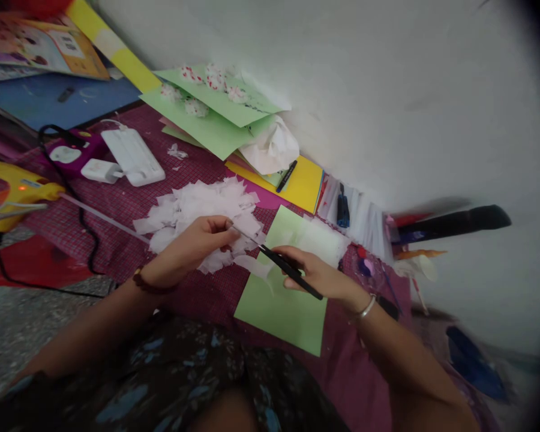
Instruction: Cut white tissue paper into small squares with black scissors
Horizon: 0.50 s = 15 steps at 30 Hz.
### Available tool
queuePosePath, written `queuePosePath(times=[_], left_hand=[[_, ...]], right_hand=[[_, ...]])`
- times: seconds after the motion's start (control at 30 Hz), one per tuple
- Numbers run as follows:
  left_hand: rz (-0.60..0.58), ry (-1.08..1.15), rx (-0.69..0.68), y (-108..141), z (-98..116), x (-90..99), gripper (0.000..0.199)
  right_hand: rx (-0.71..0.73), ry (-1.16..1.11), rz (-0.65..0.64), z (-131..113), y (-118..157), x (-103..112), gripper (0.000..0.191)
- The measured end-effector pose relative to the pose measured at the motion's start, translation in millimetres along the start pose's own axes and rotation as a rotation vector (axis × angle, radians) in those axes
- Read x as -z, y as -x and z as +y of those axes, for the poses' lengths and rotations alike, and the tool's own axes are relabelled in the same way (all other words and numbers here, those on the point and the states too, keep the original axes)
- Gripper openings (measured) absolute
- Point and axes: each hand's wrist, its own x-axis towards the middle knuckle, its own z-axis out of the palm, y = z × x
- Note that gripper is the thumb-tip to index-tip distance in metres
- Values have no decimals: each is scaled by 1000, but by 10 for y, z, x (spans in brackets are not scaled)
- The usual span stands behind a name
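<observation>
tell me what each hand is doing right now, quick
Left hand: fingers pinched closed by the tool's tip; any held item can't be told.
Right hand: closed on the black-handled tool.

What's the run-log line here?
right hand: holds black-handled tool | left hand: fingers at tool tip | white paper pile: by left hand

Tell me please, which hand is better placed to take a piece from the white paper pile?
Probably the left hand: it is right at the white paper pile, while the right hand, farther away, holds the black-handled tool.
</observation>
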Motion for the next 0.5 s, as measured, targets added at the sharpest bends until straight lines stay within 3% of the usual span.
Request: queuePosePath(times=[0.17, 0.3, 0.4, 0.5], left_hand=[[5, -36, 1, -4, 39, -4, 15], [43, -127, -59, 11, 62, 47, 20], [120, -279, -128, 26, 119, 148, 21], [222, -564, -208, 1, 181, 289, 29]], right_hand=[[-80, -77, 27, 23, -48, 7, 65], [47, -16, -122, 30, -69, 82, 76], [126, -73, -187, 56, 0, 156, 75], [146, -204, -117, 123, 202, 203, 74]])
